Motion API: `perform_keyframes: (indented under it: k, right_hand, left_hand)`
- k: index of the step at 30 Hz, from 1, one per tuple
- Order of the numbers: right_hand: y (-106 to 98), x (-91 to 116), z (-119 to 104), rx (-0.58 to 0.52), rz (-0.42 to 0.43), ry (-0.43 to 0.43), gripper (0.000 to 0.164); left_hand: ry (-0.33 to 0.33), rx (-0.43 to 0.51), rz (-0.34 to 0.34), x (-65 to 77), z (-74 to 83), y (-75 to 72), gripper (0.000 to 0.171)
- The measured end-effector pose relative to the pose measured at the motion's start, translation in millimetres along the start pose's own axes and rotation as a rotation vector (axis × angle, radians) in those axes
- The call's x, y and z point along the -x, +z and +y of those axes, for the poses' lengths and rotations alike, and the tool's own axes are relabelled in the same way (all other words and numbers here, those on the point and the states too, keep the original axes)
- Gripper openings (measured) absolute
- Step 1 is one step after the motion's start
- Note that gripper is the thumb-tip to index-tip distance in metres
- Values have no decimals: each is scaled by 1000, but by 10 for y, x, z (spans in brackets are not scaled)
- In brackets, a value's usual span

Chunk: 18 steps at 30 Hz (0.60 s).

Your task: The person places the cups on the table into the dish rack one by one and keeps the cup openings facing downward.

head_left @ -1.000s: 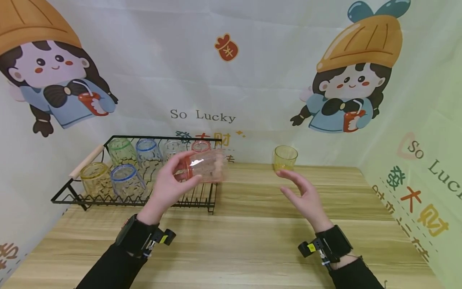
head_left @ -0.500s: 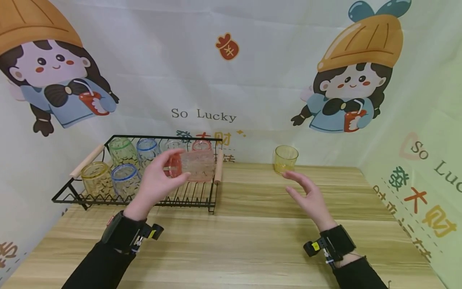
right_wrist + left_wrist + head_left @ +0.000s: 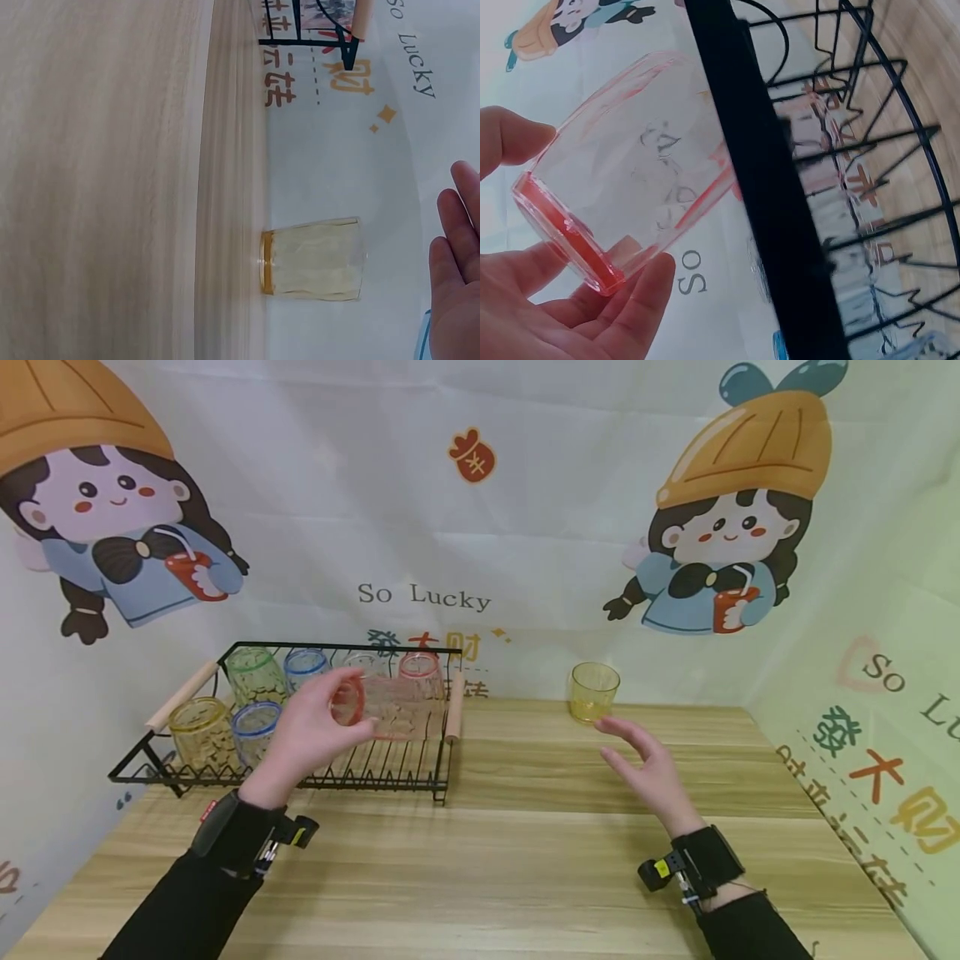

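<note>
My left hand (image 3: 300,718) grips a clear, pink-tinted glass cup (image 3: 397,708) near its thick red base. The cup lies sideways in the air over the black wire rack (image 3: 375,787), its mouth pointing right in the head view. In the left wrist view, the thumb and fingers sit on opposite sides of the cup (image 3: 641,172). My right hand (image 3: 652,772) has relaxed, spread fingers and holds nothing. Just beyond those fingertips in the head view, a yellow glass cup (image 3: 594,695) stands upright on the table.
Several upside-down cups occupy the rack: a green one (image 3: 257,675), a yellow one (image 3: 201,735), two blue-rimmed ones and, at the back right, a red-rimmed one (image 3: 420,670). Wooden handles (image 3: 454,706) flank the rack. A printed cloth (image 3: 540,543) hangs behind the wooden table (image 3: 525,860).
My left hand has carried the pink cup leftward, farther over the rack. My right hand has shifted slightly right and toward me. The yellow cup on the table has stayed put.
</note>
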State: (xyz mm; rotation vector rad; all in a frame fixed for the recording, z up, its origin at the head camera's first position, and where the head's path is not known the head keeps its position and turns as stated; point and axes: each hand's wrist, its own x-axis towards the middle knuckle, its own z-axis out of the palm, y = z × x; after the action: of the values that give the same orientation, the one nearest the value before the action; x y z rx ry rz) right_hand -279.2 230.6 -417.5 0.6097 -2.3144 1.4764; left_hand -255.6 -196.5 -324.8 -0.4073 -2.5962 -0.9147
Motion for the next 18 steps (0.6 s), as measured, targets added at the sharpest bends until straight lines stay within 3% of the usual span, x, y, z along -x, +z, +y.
perform_keyframes:
  k: [3, 10, 18]
  right_hand:
    - [-23, -5, 5, 28, 2, -15, 43]
    - [-72, -19, -220, 73, -14, 25, 43]
    - [-123, -96, 113, 117, -17, 29, 44]
  left_hand:
    - [-15, -28, -26, -19, -21, -28, 64]
    - [-64, -92, -109, -53, -34, -116, 67]
    - [-76, -203, -171, -91, -63, -168, 67]
